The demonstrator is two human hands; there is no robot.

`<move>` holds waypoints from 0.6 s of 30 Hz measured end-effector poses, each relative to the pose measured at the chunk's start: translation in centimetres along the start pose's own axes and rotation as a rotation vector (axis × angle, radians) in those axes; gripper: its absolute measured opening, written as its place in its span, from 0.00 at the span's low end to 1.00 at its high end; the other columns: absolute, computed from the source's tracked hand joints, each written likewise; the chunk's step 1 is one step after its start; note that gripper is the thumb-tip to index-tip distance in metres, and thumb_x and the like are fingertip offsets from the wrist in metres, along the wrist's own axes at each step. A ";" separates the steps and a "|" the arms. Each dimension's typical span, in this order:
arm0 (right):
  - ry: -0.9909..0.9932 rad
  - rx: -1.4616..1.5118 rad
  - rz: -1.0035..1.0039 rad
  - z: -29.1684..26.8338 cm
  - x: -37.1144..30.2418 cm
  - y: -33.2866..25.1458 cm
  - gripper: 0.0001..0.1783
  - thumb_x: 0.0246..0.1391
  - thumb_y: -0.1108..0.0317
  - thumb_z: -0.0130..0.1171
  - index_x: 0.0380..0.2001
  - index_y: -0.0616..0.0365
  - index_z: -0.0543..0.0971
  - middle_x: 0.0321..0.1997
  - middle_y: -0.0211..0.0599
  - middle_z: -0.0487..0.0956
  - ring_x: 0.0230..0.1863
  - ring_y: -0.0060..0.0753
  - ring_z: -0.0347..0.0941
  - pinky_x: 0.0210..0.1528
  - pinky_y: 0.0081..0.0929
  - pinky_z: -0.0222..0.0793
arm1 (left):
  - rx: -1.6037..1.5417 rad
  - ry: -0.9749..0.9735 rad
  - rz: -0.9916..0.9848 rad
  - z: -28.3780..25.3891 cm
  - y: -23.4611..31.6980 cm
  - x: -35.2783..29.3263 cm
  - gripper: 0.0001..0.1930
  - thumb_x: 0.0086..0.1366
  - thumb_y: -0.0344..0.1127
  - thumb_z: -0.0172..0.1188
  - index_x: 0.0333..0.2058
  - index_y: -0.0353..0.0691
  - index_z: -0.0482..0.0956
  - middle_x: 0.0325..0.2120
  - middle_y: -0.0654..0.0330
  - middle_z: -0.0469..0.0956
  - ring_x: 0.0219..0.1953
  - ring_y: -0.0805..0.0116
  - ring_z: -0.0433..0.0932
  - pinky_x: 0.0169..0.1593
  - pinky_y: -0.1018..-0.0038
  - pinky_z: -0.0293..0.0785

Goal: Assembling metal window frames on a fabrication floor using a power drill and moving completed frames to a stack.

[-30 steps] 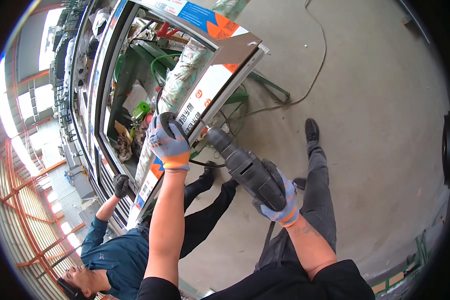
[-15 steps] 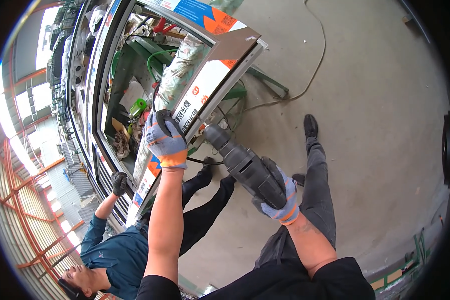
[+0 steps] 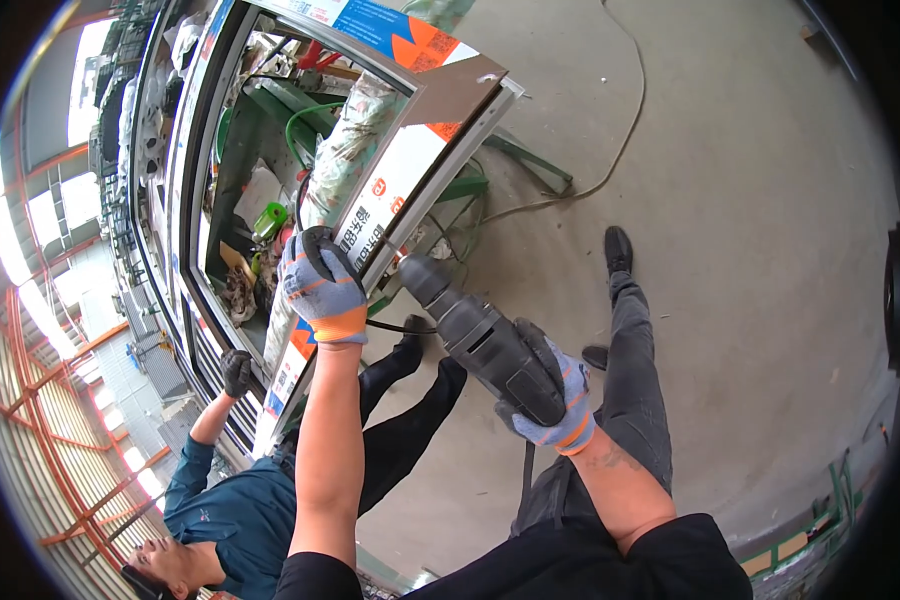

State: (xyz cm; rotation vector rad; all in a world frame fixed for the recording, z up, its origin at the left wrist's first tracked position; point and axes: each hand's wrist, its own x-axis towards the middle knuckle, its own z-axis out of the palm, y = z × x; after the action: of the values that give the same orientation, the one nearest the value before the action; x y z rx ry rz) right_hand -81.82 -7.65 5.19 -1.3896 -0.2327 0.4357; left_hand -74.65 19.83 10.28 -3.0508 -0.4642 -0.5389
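My right hand (image 3: 560,405), in a grey and orange work glove, is closed round the rear of a dark power drill (image 3: 490,345). The drill's thin bit points up and left, its tip at the outer side edge of a large window frame (image 3: 482,92) with printed protective film. Gloved as well, my left hand (image 3: 322,288) grips the frame's near rail just left of the bit, fingers curled over it. Where the bit's tip meets the frame is too small to tell whether it is inside the metal.
Through the frame show a green workbench (image 3: 267,150), a wrapped roll (image 3: 355,150) and a green tape roll (image 3: 273,220). At lower left a co-worker (image 3: 255,510) rests a gloved hand (image 3: 236,372) on the frame. A cable (image 3: 625,150) crosses the floor; green stand legs (image 3: 530,165) protrude beneath.
The frame, both my hands and the drill sit slightly farther left in the picture. My grips look the same, and the bit stays at the frame's edge.
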 end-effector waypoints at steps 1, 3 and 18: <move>0.001 0.002 0.001 0.0 0.1 0.0 0.48 0.30 0.68 0.67 0.61 0.67 0.63 0.53 0.47 0.75 0.51 0.47 0.75 0.54 0.31 0.68 | 0.001 -0.001 0.002 0.0 0.0 0.0 0.08 0.59 0.26 0.47 0.33 0.35 0.75 0.29 0.49 0.75 0.34 0.47 0.74 0.40 0.60 0.69; -0.034 -0.076 -0.030 -0.1 0.2 -0.2 0.47 0.31 0.68 0.66 0.60 0.68 0.63 0.52 0.46 0.76 0.47 0.48 0.77 0.50 0.32 0.70 | -0.039 0.005 -0.004 0.0 0.0 0.0 0.08 0.59 0.26 0.46 0.33 0.35 0.75 0.29 0.48 0.75 0.34 0.47 0.74 0.40 0.61 0.68; -0.075 -0.293 -0.159 -0.7 1.1 -0.5 0.46 0.28 0.64 0.68 0.56 0.69 0.67 0.50 0.48 0.76 0.41 0.52 0.77 0.42 0.36 0.73 | -0.025 0.010 0.051 -0.2 -0.1 0.4 0.08 0.57 0.26 0.48 0.34 0.35 0.75 0.29 0.47 0.74 0.35 0.45 0.73 0.40 0.58 0.68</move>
State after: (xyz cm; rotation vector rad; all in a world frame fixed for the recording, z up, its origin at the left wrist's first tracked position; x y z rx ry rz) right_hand -80.48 -7.81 5.42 -1.6285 -0.4798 0.3308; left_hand -74.37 19.99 10.65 -3.0722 -0.3810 -0.5622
